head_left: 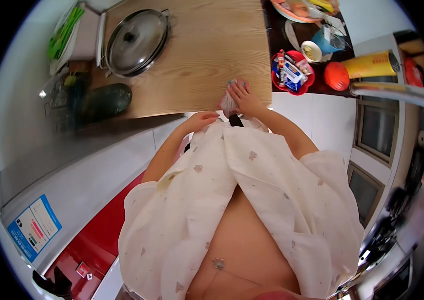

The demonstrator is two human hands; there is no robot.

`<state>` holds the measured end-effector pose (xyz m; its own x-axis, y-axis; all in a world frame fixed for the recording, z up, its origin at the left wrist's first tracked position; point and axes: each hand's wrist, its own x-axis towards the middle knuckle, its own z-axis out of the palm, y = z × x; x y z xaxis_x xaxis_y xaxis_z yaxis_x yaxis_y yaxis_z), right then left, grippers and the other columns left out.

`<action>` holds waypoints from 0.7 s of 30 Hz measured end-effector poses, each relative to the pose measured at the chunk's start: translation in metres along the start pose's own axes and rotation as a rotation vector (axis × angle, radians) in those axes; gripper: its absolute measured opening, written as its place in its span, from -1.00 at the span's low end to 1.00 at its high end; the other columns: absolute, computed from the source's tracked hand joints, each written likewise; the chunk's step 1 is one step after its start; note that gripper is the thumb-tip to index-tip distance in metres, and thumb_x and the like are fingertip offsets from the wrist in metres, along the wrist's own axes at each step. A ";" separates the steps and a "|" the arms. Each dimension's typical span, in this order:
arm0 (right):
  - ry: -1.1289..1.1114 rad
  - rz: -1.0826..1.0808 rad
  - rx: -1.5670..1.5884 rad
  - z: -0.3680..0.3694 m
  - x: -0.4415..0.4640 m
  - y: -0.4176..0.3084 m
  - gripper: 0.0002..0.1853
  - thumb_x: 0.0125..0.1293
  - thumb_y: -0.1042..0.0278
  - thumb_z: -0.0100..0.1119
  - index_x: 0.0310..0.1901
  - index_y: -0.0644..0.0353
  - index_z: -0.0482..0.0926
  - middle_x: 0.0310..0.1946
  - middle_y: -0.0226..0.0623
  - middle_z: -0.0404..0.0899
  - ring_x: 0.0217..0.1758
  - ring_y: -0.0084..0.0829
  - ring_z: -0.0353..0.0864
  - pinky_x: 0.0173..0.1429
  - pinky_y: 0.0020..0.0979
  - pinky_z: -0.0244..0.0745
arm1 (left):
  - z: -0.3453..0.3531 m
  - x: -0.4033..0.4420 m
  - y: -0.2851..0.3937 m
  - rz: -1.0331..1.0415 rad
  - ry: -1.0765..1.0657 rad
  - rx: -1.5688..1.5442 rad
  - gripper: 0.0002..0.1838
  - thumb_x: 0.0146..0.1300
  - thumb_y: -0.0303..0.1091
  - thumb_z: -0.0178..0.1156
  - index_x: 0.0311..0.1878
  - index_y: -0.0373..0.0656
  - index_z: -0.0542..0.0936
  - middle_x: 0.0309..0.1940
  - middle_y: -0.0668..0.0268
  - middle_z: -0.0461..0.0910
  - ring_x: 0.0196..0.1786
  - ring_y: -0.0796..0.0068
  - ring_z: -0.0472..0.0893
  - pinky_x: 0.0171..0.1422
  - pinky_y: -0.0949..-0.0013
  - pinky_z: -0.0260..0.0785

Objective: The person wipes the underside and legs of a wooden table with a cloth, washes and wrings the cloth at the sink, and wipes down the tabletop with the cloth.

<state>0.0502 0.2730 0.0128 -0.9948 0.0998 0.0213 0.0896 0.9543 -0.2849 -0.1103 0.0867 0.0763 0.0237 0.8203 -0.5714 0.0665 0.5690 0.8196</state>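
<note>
My right hand [246,100] rests at the front edge of the wooden tabletop [212,55], its fingers over a crumpled pinkish cloth [229,105] that it presses against the wood. A small teal patch shows at the fingertips. To the left, my left hand [201,121] hangs just off the same edge with its fingers loosely extended and nothing seen in them. Part of the cloth is hidden under the right hand.
A lidded steel pan [138,42] stands at the tabletop's back left, near a dark glass-like container [106,102]. On the dark surface to the right are a red bowl of packets [292,72], a white cup [311,51], a blue cup [328,41] and a yellow cylinder [372,64].
</note>
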 end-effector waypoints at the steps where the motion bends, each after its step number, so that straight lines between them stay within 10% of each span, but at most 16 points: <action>1: -0.021 0.023 -0.021 0.001 0.017 -0.002 -0.14 -0.01 -0.18 0.07 0.25 0.18 0.06 0.28 -0.10 -0.01 0.36 -0.12 -0.12 0.32 0.03 -0.26 | -0.008 -0.012 -0.010 -0.067 -0.003 0.068 -0.64 0.22 -0.22 0.02 0.01 -0.23 0.45 -0.08 0.31 0.49 -0.04 0.55 0.42 0.07 0.47 0.24; 12: 0.126 0.344 -0.128 0.040 0.149 -0.034 -0.10 -0.03 -0.28 -0.01 0.25 0.19 0.06 0.28 -0.08 -0.03 0.36 -0.11 -0.14 0.29 0.12 -0.32 | -0.027 -0.099 -0.061 -0.169 0.380 -0.536 -0.63 0.20 -0.21 0.05 0.01 -0.22 0.44 -0.16 0.30 0.51 -0.14 0.55 0.48 -0.04 0.54 0.29; 21: 0.071 0.054 -0.038 0.007 0.033 -0.008 -0.14 0.00 -0.23 -0.02 0.26 0.15 0.05 0.28 -0.23 0.01 0.34 -0.21 -0.03 0.30 0.06 -0.21 | -0.045 -0.038 -0.037 -0.085 0.295 0.150 -0.72 0.17 -0.22 0.07 -0.11 -0.14 0.54 -0.21 0.26 0.57 -0.16 0.49 0.52 -0.08 0.43 0.34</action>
<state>0.0160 0.2669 0.0089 -0.9826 0.1699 0.0755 0.1462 0.9569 -0.2510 -0.1590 0.0367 0.0695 -0.2768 0.7637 -0.5832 0.2020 0.6396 0.7417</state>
